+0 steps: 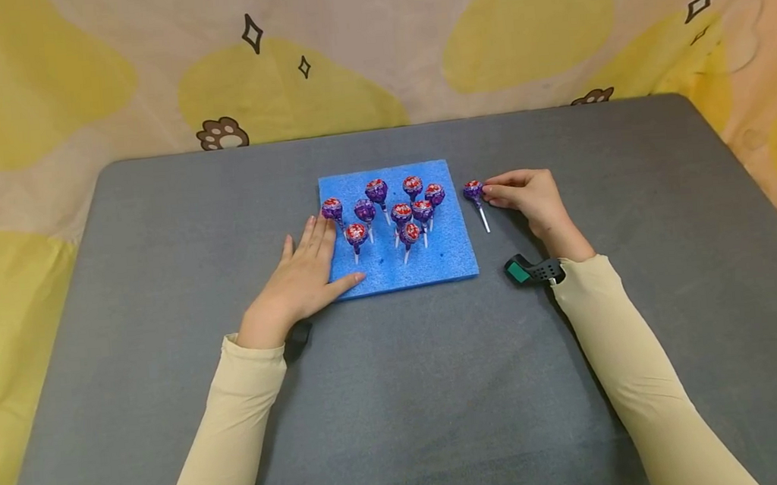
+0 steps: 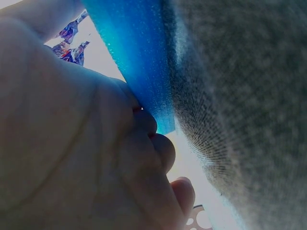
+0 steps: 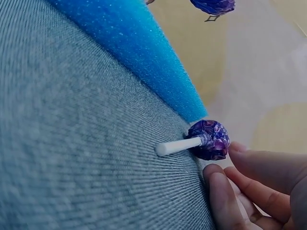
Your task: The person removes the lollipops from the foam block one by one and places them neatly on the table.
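Grey table (image 1: 402,409) | right hand (image 1: 532,197) seemingly pinching lollipop (image 1: 473,190), stick (image 1: 484,220) pointing nearside | left hand (image 1: 302,280) outstretched

Grey fabric-textured table (image 1: 400,394), far corners rounded. Squarish blue foam board (image 1: 447,257) flat on it, slightly skewed, toward far edge. Purple-and-red wrapped round lollipop (image 1: 473,191) right of board, table contact unclear.

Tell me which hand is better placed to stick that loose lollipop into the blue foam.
Probably the right hand: its fingertips are at the loose lollipop, just beside the blue foam. The left hand rests at the foam's opposite edge, fingers extended, away from that lollipop.
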Motion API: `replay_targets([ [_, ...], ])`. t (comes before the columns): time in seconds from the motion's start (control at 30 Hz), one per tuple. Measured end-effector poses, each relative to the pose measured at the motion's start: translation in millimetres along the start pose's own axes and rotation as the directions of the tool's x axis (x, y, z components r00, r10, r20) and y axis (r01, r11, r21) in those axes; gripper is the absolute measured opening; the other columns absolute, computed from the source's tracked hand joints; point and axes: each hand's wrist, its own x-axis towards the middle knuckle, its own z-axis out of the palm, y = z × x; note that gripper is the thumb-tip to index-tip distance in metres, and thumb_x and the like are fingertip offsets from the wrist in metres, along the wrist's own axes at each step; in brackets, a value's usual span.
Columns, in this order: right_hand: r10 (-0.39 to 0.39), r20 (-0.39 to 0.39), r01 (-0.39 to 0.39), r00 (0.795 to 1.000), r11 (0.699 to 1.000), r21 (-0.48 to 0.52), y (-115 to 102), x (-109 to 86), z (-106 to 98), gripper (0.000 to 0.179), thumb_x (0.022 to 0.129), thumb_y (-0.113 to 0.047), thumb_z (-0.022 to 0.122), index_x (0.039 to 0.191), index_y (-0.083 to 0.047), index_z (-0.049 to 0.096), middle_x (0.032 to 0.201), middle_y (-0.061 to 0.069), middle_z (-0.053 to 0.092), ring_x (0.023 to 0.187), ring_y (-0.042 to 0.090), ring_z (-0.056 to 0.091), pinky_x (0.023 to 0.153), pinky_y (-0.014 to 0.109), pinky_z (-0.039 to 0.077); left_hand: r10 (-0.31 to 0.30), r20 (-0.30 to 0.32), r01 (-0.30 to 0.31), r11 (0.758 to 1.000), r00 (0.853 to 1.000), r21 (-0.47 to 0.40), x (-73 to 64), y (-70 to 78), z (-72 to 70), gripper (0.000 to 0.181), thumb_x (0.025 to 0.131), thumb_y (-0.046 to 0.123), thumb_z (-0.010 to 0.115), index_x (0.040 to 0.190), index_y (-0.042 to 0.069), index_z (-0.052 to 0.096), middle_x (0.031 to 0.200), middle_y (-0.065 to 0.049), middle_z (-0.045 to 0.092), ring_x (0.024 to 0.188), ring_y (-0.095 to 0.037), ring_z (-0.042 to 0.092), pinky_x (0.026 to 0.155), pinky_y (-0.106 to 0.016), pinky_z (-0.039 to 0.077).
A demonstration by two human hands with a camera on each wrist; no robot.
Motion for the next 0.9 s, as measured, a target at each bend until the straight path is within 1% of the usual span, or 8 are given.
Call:
replay_targets([
  [0.2,-0.006,-0.002,0.006,1.0,0.999,0.037,1,1.0,-1,0.01,0.083,0.001,0.069,0.092,0.005,0.072,0.079,0.002,0.069,0.069,0.01,0.067,0.064,0.021,0.054,0.002,-0.003,-0.002,1.0,1.0,0.001,0.2,0.1,-0.4,0.092,0.093,0.055,0.046,0.149,-0.002,0.0,0.156,-0.018,-0.007,0.142,-0.028,-0.013,0.111,-0.054,-0.005],
  [0.37,-0.03,-0.005,0.03,1.0,0.993,0.114,1,0.2,-2,0.011,0.083,0.0,0.07,0.092,0.006,0.071,0.079,0.005,0.07,0.069,0.013,0.067,0.064,0.022,0.054,0.0,-0.001,0.0,1.0,1.0,0.007,0.2,0.9,-0.6,0.092,0.093,0.055,0.046,0.149,-0.002,0.0,0.156,-0.019,-0.007,0.142,-0.029,-0.012,0.111,-0.054,-0.004],
  [0.47,-0.061,0.001,0.06,0.998,0.981,0.184,-1,-1.0,-3,0.016,0.082,0.001,0.071,0.095,0.009,0.069,0.079,0.006,0.07,0.07,0.014,0.068,0.064,0.022,0.054,-0.002,-0.002,0.002,1.0,1.0,0.01,0.4,1.0,-1.2,0.092,0.093,0.055,0.045,0.149,-0.002,0.0,0.156,-0.019,-0.007,0.142,-0.029,-0.012,0.111,-0.054,-0.004],
  [0.57,-0.103,0.0,0.1,0.995,0.969,0.227,-6,-4.1,0,0.023,0.081,0.0,0.072,0.099,0.013,0.066,0.079,0.007,0.07,0.071,0.015,0.067,0.065,0.023,0.054,-0.001,-0.004,0.001,1.0,1.0,0.011,0.1,0.8,-1.3,0.092,0.093,0.056,0.045,0.149,-0.002,0.0,0.156,-0.018,-0.007,0.142,-0.029,-0.012,0.111,-0.054,-0.004],
  [0.7,-0.152,0.018,0.144,0.988,0.963,0.226,-14,-10.4,8,0.032,0.082,-0.002,0.071,0.105,0.018,0.061,0.083,0.007,0.07,0.074,0.016,0.067,0.069,0.023,0.054,-0.001,-0.006,0.001,1.0,1.0,0.009,-1.1,1.2,-1.1,0.093,0.092,0.055,0.046,0.149,-0.001,0.0,0.156,-0.018,-0.007,0.142,-0.029,-0.012,0.11,-0.054,-0.004],
  [0.8,-0.155,0.046,0.141,0.987,0.964,0.227,-18,-14.2,14,0.035,0.082,-0.002,0.071,0.107,0.02,0.059,0.084,0.007,0.07,0.075,0.016,0.067,0.07,0.024,0.054,-0.003,-0.006,0.003,1.0,1.0,0.012,-1.7,1.7,-0.8,0.093,0.092,0.055,0.046,0.149,-0.001,0.001,0.156,-0.017,-0.006,0.142,-0.029,-0.011,0.11,-0.054,-0.004],
  [0.9,-0.149,0.071,0.129,0.986,0.962,0.239,-19,-17.2,19,0.033,0.082,-0.001,0.07,0.107,0.019,0.06,0.084,0.007,0.071,0.075,0.015,0.067,0.07,0.024,0.054,-0.003,-0.006,0.003,1.0,1.0,0.014,-1.9,1.6,-0.2,0.093,0.092,0.055,0.046,0.149,-0.001,0.001,0.156,-0.017,-0.006,0.142,-0.029,-0.011,0.11,-0.054,-0.004],
])
